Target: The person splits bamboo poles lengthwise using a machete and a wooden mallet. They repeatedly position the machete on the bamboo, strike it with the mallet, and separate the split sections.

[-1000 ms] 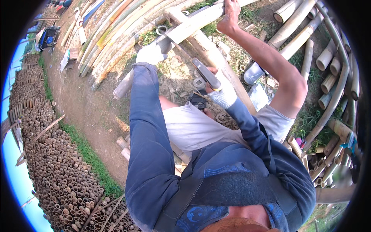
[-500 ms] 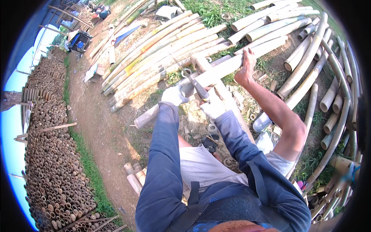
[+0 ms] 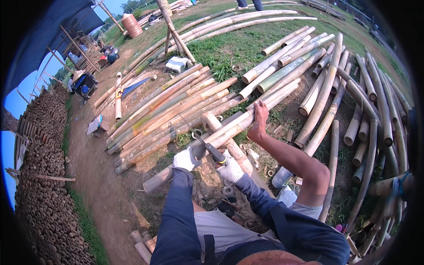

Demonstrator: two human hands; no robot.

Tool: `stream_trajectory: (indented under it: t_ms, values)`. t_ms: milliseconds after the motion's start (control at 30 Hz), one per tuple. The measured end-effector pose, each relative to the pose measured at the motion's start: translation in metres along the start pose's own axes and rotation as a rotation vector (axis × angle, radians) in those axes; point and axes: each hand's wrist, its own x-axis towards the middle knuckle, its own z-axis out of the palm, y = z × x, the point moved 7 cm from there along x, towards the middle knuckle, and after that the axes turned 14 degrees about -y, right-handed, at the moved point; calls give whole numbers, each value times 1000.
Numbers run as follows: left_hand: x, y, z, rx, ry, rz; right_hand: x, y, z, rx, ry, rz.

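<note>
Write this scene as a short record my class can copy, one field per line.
Left hand: white-gloved, holding a grey bamboo pole
Right hand: white-gloved, gripping a handsaw by its handle
Bare foot: on the paler bamboo alongside
Crosspiece: beneath the paler bamboo
Far left: stacked bamboo pieces
Ahead, leftward: second saw, blue-bladed

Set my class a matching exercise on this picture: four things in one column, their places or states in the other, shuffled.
1. Left hand
2. Right hand
3. Bare foot
4. Ribbed cylinder

A. gripping a saw
B. reddish, in the upper-left background
C. on a pale pole
D. holding a bamboo pole

Pairs: 1-D, 2-A, 3-C, 4-B
</note>
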Motion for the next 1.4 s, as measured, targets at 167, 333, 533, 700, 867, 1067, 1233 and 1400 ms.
stream_trajectory:
  t_ms: [167, 333, 533, 700, 867, 1067, 1233, 1400]
  values:
    - [-5, 5, -10, 14, -71, -38, -92, 7, 8, 92, -62, 204]
    - [2, 4, -7, 3, -101, 26, -273, -72, -26, -269, -50, 308]
    - [7, -3, 1, -23, 33, 23, -90, -20, -11, 128, -115, 345]
    - [6, 4, -1, -5, -19, 33, -4, 19, 9, -70, -7, 134]
    - [-2, 5, -11, 9, -50, 23, -219, -38, -10, -57, -70, 435]
    - [0, 4, -9, 18, -20, 38, -210, -84, -29, -264, -23, 178]
    - [-1, 0, -5, -32, -36, 38, -1, 12, 2, -17, -38, -120]
    - [0, -4, -5, 3, -46, 53, -70, 15, 5, 86, -5, -10]
